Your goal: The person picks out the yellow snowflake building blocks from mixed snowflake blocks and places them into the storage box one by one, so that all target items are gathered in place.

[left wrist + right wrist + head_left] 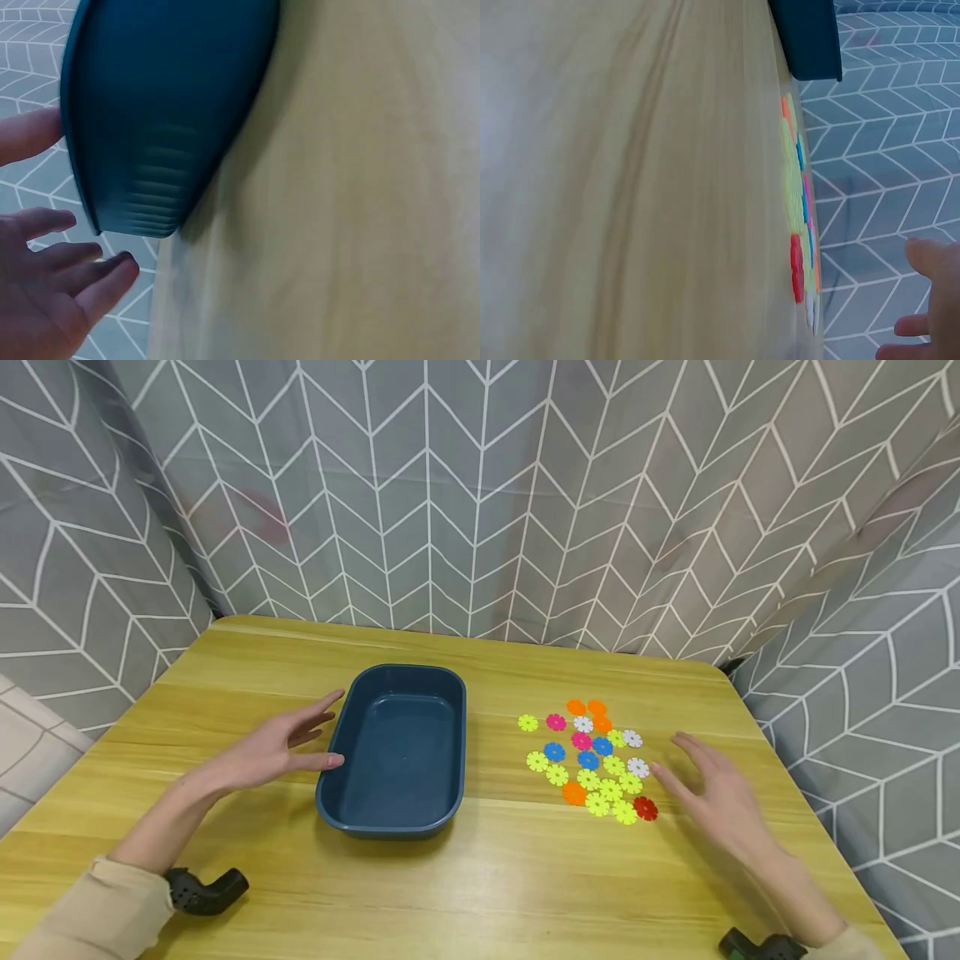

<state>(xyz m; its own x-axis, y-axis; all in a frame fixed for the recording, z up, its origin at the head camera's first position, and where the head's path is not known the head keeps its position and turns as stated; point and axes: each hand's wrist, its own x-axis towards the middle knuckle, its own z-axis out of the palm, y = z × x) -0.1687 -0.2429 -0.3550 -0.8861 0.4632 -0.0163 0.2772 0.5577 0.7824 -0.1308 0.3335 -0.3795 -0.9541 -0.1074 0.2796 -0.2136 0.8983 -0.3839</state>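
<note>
A dark blue rectangular tub (405,752) stands on the wooden table, and nothing lies inside it. At its left side is my left hand (281,747), fingers spread, the thumb tip right at the rim. The left wrist view shows the tub's outer wall (165,112) beside the spread fingers (105,289). Right of the tub lie several flat, notched flower-shaped discs (611,789) in yellow, orange, blue, pink, white and red. My right hand (712,789) hovers just right of them, fingers extended and holding nothing. Its fingertips (922,255) show at the edge of the right wrist view.
The wooden table (495,885) has rounded back corners. Behind it and along both sides hangs a grey curtain (450,510) with white chevron lines. A black device (206,892) is strapped to the left wrist, another (761,946) to the right.
</note>
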